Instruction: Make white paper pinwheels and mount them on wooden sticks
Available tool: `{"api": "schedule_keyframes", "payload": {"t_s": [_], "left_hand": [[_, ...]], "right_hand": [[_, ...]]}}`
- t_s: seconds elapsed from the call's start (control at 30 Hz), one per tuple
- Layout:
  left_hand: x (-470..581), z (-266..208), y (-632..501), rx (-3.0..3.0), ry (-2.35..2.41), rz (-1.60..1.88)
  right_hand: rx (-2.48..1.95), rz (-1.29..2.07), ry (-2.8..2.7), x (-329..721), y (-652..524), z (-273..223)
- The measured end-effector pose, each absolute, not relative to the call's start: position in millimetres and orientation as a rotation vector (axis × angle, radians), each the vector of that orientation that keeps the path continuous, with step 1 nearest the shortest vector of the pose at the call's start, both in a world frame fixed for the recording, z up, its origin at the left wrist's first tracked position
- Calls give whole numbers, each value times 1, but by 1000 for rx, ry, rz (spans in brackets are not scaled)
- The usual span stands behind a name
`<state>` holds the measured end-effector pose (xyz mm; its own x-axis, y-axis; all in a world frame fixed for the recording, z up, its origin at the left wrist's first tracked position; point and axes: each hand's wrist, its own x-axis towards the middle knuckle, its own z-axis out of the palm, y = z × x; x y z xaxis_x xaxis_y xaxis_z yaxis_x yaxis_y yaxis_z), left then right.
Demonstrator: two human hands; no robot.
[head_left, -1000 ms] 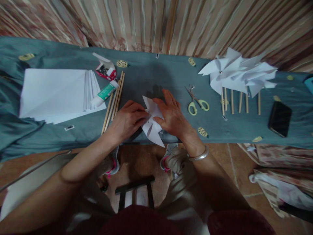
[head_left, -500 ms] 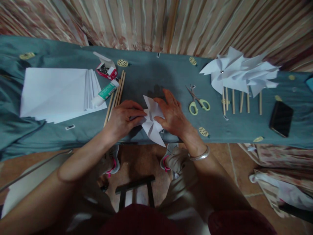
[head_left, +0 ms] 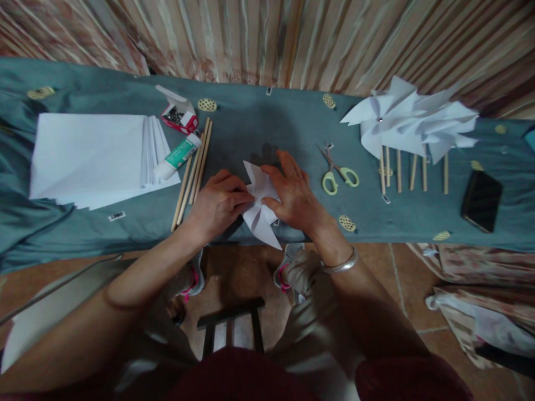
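Note:
A white paper pinwheel [head_left: 261,217], without a stick that I can see, lies near the table's front edge between my hands. My left hand [head_left: 219,207] is closed in a pinch at its left side, thumb and fingertips close to the centre. From the right, my right hand [head_left: 295,195] steadies it, with the thumb and bent fingers on the blades. Right of that hand lie open scissors [head_left: 337,170] with pale green handles. Several wooden sticks [head_left: 194,172] rest left of my left hand. The pinwheel's middle is partly covered by my fingers.
Finished-looking pinwheels [head_left: 412,122] on sticks lie in a pile at the right, near a black phone [head_left: 482,201]. At the left are stacked white paper sheets [head_left: 87,156], a glue stick [head_left: 179,156] and an open red-and-white box [head_left: 179,116] of small metal pieces. A curtain [head_left: 259,44] hangs behind.
My left hand's fingertips have shifted slightly right, nearer the pinwheel's centre. My right hand and the pinwheel have hardly moved.

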<state>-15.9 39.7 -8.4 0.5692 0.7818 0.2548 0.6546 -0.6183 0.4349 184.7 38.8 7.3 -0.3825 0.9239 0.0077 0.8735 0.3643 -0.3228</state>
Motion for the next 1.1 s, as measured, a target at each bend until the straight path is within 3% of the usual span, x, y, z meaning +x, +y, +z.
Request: {"api": "schedule_keyframes", "payload": {"t_s": [1.1], "left_hand": [[-8,0,29,2578,1267,435]], "right_hand": [[-1670,433,-2434,185,41,7]]}}
